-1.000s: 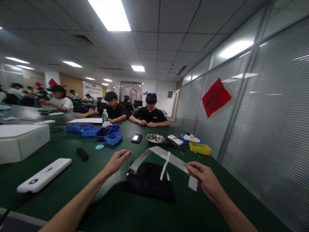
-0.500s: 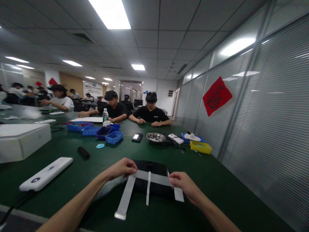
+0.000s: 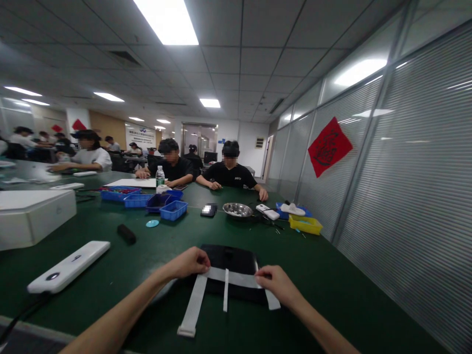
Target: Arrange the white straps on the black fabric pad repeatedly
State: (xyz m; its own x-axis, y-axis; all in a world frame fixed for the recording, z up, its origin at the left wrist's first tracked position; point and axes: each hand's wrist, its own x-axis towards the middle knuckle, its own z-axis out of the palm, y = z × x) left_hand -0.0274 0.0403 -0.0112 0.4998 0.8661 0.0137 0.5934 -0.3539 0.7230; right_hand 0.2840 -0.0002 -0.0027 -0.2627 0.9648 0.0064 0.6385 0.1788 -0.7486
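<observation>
A flat grey-white ribbon cable (image 3: 234,278) is stretched crosswise between my two hands. My left hand (image 3: 193,261) pinches its left corner, where one lined length runs down towards me and ends in a pale connector-like piece. At the right, my right hand (image 3: 272,280) is closed on the cable, with a short end hanging below the fingers. A narrow white strip (image 3: 225,297) crosses the middle and hangs down. Beneath and behind the cable lies a flat black object (image 3: 228,253); its kind I cannot make out.
A white power bank (image 3: 70,265) with a black cord and a dark block (image 3: 126,234) lie left. Farther back are blue trays (image 3: 173,210), a metal bowl (image 3: 238,211) and a yellow tray (image 3: 305,224). Co-workers sit across the green table (image 3: 350,300).
The stretched cable has come slightly lower and nearer to me, baring more of the black object. Both hands keep their grip. Across the table, a co-worker's hand has moved out to the right.
</observation>
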